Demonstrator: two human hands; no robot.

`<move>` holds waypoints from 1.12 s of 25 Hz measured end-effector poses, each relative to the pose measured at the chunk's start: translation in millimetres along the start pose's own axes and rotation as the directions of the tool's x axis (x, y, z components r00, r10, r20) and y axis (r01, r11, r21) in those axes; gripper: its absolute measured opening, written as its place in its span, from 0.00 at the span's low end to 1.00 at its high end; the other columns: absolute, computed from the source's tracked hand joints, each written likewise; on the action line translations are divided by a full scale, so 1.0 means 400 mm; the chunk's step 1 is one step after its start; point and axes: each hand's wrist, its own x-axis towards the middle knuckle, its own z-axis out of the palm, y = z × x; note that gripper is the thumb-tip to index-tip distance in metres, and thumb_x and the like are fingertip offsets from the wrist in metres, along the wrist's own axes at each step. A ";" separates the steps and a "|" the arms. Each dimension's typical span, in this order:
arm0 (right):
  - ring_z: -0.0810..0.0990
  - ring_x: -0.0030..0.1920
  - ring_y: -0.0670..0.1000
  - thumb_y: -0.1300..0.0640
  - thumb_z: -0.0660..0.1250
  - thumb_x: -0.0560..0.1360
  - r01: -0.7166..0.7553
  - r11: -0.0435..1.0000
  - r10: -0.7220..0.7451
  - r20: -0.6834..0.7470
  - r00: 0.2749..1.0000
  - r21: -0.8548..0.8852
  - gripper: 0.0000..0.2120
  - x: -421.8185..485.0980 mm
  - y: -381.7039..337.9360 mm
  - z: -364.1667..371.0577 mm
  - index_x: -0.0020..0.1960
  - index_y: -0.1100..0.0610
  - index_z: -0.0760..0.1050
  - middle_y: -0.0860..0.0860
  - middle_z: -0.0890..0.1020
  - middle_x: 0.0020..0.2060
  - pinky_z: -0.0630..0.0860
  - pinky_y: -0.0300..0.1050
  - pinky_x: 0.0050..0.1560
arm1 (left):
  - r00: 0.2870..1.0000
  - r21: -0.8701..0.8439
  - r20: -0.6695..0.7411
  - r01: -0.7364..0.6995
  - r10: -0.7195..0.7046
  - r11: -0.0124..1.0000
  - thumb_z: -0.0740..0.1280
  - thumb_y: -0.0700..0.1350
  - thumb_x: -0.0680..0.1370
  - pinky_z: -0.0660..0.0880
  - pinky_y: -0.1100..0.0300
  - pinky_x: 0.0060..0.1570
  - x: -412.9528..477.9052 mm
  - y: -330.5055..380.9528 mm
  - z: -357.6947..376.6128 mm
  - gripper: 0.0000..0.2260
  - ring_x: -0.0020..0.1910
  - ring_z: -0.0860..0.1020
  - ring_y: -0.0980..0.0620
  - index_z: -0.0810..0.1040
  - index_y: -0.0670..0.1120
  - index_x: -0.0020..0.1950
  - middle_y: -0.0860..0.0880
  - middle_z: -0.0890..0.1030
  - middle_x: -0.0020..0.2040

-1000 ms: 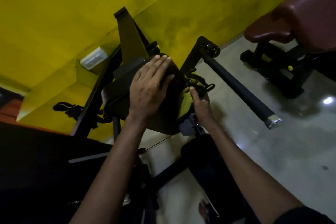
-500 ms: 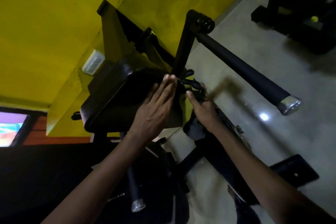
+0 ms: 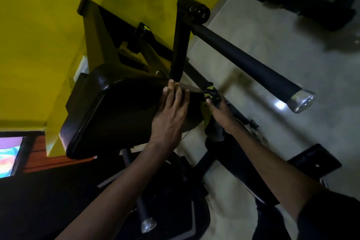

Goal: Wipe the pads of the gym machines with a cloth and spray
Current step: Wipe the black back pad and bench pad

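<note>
Pad point(image 3: 116, 119): glossy black, plain.
Cloth point(image 3: 206, 115): yellow-green with dark grey-black patches.
Wall point(image 3: 48, 25): mustard yellow, faintly mottled, from 9 to 12 o'clock.
Floor point(image 3: 263, 48): pale grey, shiny, at 3 o'clock.
Bar point(image 3: 243, 60): matt black; its end cap point(image 3: 301, 101) silver.
Screen point(image 3: 8, 154): pink, blue and orange blotches, at 9 o'clock.
Wood strip point(image 3: 39, 161): reddish brown, beside the screen.
Sleeve point(image 3: 331, 218): near black, at 5 o'clock.

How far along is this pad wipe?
Done: nothing confirmable; the black pad shows no wipe marks. In hand: left hand rests flat on the pad, right hand holds the yellow-and-black cloth against its side edge. Left: likely the machine beyond; no spray bottle visible.
</note>
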 end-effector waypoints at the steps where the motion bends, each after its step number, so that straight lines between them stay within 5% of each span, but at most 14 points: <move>1: 0.75 0.68 0.52 0.37 0.67 0.78 0.016 1.000 -0.016 -0.015 1.000 0.003 0.33 -0.004 0.004 0.008 0.78 0.51 0.65 0.51 0.77 0.68 0.73 0.50 0.68 | 1.000 0.000 0.019 -0.004 0.004 1.000 0.55 0.43 0.75 0.25 0.44 0.72 0.014 0.013 0.003 0.36 0.78 0.34 0.36 0.45 0.42 0.81 0.37 0.45 0.81; 5: 0.75 0.65 0.50 0.49 0.63 0.83 0.048 0.999 -0.048 -0.036 0.998 -0.004 0.24 -0.002 0.020 0.032 0.76 0.56 0.66 0.52 0.77 0.66 0.70 0.40 0.62 | 0.999 0.010 0.031 -0.033 0.032 0.999 0.57 0.49 0.76 0.24 0.44 0.69 0.076 0.034 0.003 0.33 0.79 0.47 0.36 0.54 0.42 0.80 0.38 0.55 0.79; 7: 0.75 0.68 0.55 0.47 0.64 0.83 0.043 0.999 -0.044 -0.080 0.996 -0.007 0.26 0.052 0.051 0.032 0.78 0.54 0.64 0.54 0.77 0.68 0.72 0.48 0.67 | 0.997 0.034 0.048 -0.070 0.068 0.997 0.55 0.49 0.75 0.25 0.46 0.68 0.088 0.034 0.028 0.32 0.79 0.51 0.36 0.56 0.43 0.80 0.39 0.58 0.79; 11: 0.75 0.69 0.57 0.45 0.64 0.82 -0.084 0.993 0.093 -0.118 0.989 0.084 0.28 0.146 0.144 0.016 0.78 0.52 0.62 0.56 0.76 0.70 0.72 0.59 0.71 | 0.994 0.141 0.101 -0.059 0.045 0.988 0.71 0.53 0.68 0.37 0.44 0.72 0.103 0.042 0.079 0.40 0.77 0.61 0.37 0.64 0.49 0.78 0.40 0.66 0.76; 15: 0.79 0.65 0.54 0.48 0.65 0.82 -0.124 0.945 0.159 -0.094 0.983 0.304 0.25 0.176 0.197 0.014 0.77 0.51 0.65 0.53 0.80 0.66 0.77 0.56 0.66 | 0.991 0.131 0.127 -0.066 0.050 0.989 0.71 0.55 0.72 0.30 0.43 0.68 0.131 0.082 0.124 0.44 0.78 0.53 0.35 0.51 0.46 0.81 0.38 0.57 0.79; 20: 0.79 0.63 0.55 0.48 0.63 0.83 -0.165 0.873 0.218 -0.065 0.974 0.458 0.24 0.159 0.199 0.034 0.77 0.51 0.65 0.54 0.79 0.64 0.78 0.49 0.56 | 0.997 0.187 0.074 -0.017 0.003 0.982 0.68 0.59 0.75 0.28 0.44 0.67 0.147 0.115 0.172 0.42 0.79 0.53 0.36 0.51 0.46 0.81 0.39 0.57 0.80; 24: 0.81 0.61 0.62 0.47 0.65 0.77 -0.217 0.781 0.321 -0.078 0.944 0.585 0.25 0.213 0.210 0.029 0.71 0.56 0.74 0.60 0.83 0.59 0.80 0.54 0.53 | 0.998 0.210 0.037 -0.057 0.050 0.976 0.69 0.62 0.70 0.29 0.40 0.71 0.158 0.127 0.196 0.38 0.75 0.65 0.39 0.67 0.48 0.77 0.43 0.71 0.73; 28: 0.83 0.58 0.60 0.48 0.64 0.78 -0.221 0.756 0.316 -0.048 0.948 0.616 0.20 0.193 0.222 0.040 0.66 0.57 0.79 0.59 0.85 0.57 0.79 0.57 0.62 | 0.999 0.185 -0.034 -0.027 0.034 0.982 0.71 0.65 0.66 0.31 0.41 0.73 0.175 0.140 0.241 0.40 0.72 0.64 0.38 0.71 0.48 0.74 0.42 0.74 0.71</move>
